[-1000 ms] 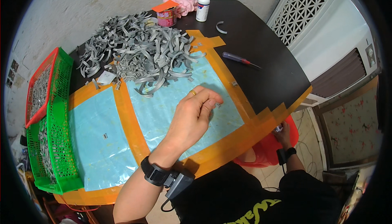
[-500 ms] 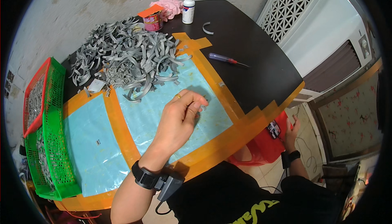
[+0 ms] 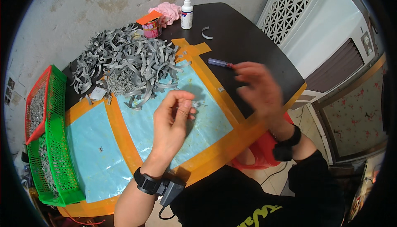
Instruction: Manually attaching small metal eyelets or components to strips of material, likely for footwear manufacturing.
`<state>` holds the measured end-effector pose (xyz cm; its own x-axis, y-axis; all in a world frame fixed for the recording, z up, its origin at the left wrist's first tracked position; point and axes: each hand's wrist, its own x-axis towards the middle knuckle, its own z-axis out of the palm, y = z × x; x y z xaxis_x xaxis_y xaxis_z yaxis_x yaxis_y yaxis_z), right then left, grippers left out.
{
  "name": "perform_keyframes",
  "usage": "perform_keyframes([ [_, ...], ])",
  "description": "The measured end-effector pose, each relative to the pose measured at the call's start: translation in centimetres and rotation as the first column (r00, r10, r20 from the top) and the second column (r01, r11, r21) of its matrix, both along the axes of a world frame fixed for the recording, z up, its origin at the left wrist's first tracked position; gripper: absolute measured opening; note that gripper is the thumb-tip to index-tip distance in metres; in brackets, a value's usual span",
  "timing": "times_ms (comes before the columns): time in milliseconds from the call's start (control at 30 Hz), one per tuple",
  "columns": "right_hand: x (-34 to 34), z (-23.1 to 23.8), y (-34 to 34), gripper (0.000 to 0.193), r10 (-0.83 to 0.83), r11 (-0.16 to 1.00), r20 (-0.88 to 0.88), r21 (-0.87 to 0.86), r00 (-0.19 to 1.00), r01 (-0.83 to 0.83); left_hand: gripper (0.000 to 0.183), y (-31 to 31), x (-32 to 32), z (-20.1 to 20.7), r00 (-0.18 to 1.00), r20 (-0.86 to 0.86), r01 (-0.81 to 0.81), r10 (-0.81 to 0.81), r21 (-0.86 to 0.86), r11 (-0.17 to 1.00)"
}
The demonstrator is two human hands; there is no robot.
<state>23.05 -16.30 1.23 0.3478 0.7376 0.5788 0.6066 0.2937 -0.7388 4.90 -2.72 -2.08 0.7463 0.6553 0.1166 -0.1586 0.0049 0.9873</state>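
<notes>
Over the blue sheet [image 3: 206,125], my left hand [image 3: 171,117] is closed in a pinch, thumb against the bent index finger. A tiny pale bit shows at the fingertips, too small to make out. My right hand [image 3: 262,90] is in the air over the table's right side, its fingers smeared by motion. Beside its fingertips lies a screwdriver [image 3: 219,62] with a purplish handle, its shaft hidden behind the hand. Beyond my left hand spreads a large heap of grey curved strips [image 3: 144,57], with small grey pieces [image 3: 120,82] at its near side.
A red basket [image 3: 40,125] of small grey pieces rests on a green basket [image 3: 62,160] at the left. Behind the heap stand a tin [image 3: 152,29], a pink cloth [image 3: 168,12] and a white bottle [image 3: 187,16]. One strip [image 3: 205,33] lies apart. Orange tape [image 3: 124,134] borders the sheets.
My right hand has come up from beside the red bag and phone to above the table's right side. My left hand has shifted slightly left, still pinched. The view has tilted a little.
</notes>
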Motion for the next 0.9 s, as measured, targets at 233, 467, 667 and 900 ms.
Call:
perform_keyframes([
  [233, -7.4, -2.7, 9.4, 0.036, 0.323, 0.939, -0.194, -0.057, 0.927, -0.339, 0.013, 1.3, 0.3, -0.3, 0.926, 0.218, -0.311, 0.307, -0.017, 0.95],
  [467, -8.8, -4.0, 12.0, 0.038, 0.378, 0.901, -0.398, -0.049, 0.835, -0.431, 0.009, 3.0, -0.7, -1.8, 0.877, 0.261, -0.396, 0.403, -0.082, 0.914],
  [667, -6.5, -3.6, 11.1, 0.035, 0.409, 0.855, -0.531, -0.061, 0.742, -0.515, 0.01, 2.5, 0.4, -0.5, 0.885, 0.286, -0.341, 0.366, -0.135, 0.93],
  [900, -6.8, -3.3, 10.6, 0.032, 0.428, 0.857, -0.423, -0.091, 0.798, -0.508, 0.013, 7.5, -6.5, 6.0, 0.678, 0.402, -0.545, 0.615, -0.287, 0.788],
])
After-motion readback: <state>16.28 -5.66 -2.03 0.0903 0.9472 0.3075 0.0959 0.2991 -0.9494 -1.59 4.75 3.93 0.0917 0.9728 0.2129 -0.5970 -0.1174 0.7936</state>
